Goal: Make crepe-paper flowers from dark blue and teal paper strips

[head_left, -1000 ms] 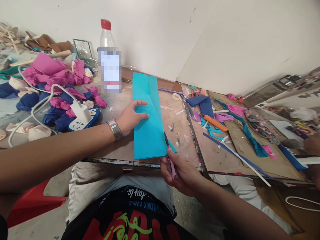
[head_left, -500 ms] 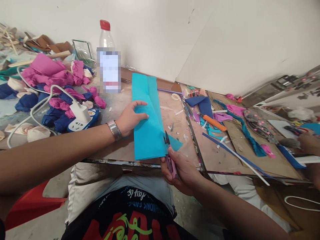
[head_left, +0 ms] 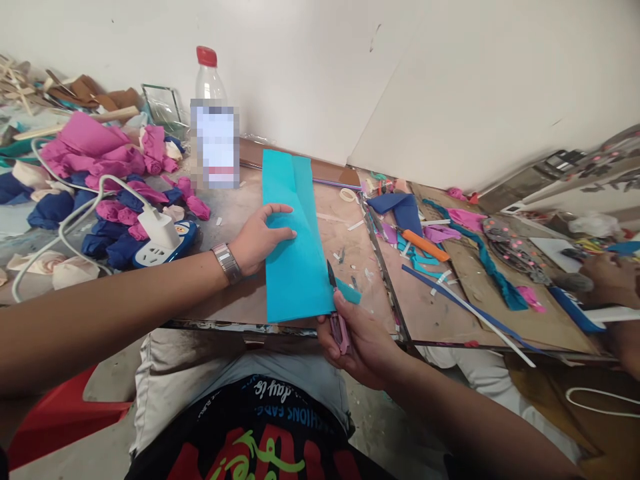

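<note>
Blue sheet: the folded blue sheet [head_left: 295, 280] is seen laid lengthwise on the worktable [head_left: 343, 230], its near end close to the table's front edge; a crease is shown down its upper part.
Left hand: set on the sheet's left side by the left hand [head_left: 260, 241] are thumb and forefinger, spread apart on the upper face. Other fingers are mostly hidden; whether the sheet is pinched or merely pressed cannot be told.
Right hand: pink-handled snips [head_left: 339, 335] are gripped in the closed right hand [head_left: 365, 340], thumb along the upper side.
Blades: pointed away from the body, at the sheet's right edge near its lower corner.
Small blue piece: a narrow blue piece [head_left: 350, 291] is seen just right of the blades; whether it is joined to the sheet cannot be told.
Left of work: a power strip [head_left: 150, 257] is fitted with a white adapter [head_left: 161, 228]; pink crumpled material [head_left: 100, 152] is heaped behind.
Behind: a red-capped bottle [head_left: 210, 83] is partly covered by a pixelated phone screen [head_left: 219, 143].
Right of work: an orange-handled tool [head_left: 425, 245] is seen among scraps, near a dark blue folded piece [head_left: 406, 212].
Far right: a co-worker's hand [head_left: 605, 279] is partly shown.
</note>
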The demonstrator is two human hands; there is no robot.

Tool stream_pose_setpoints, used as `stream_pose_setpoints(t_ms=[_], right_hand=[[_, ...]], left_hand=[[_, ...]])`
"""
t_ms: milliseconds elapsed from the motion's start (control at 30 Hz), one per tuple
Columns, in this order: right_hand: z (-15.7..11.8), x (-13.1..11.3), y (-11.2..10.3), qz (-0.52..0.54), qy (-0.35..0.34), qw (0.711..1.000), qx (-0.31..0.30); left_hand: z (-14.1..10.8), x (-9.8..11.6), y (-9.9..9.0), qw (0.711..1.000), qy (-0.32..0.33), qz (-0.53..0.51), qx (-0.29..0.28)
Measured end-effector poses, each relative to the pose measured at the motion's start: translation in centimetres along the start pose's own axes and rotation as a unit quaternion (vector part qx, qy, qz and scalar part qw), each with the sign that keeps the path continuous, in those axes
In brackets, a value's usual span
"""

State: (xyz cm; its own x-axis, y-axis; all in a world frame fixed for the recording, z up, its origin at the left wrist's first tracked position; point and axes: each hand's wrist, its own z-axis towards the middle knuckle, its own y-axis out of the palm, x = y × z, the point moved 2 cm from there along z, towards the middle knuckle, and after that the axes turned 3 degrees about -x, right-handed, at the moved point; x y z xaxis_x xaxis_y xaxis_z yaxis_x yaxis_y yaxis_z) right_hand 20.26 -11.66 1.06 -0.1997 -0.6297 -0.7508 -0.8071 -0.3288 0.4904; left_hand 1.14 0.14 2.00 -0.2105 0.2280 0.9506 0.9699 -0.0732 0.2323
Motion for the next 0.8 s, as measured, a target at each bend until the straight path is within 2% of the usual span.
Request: stream_pose_setpoints(t_ms=[800], right_hand=[[0.09, -0.25, 0.64, -0.012, -0.016, 1.0, 0.001]], left_hand=[[-0.16, 0.08, 0.09, 1.0, -0.006, 0.004, -0.002]])
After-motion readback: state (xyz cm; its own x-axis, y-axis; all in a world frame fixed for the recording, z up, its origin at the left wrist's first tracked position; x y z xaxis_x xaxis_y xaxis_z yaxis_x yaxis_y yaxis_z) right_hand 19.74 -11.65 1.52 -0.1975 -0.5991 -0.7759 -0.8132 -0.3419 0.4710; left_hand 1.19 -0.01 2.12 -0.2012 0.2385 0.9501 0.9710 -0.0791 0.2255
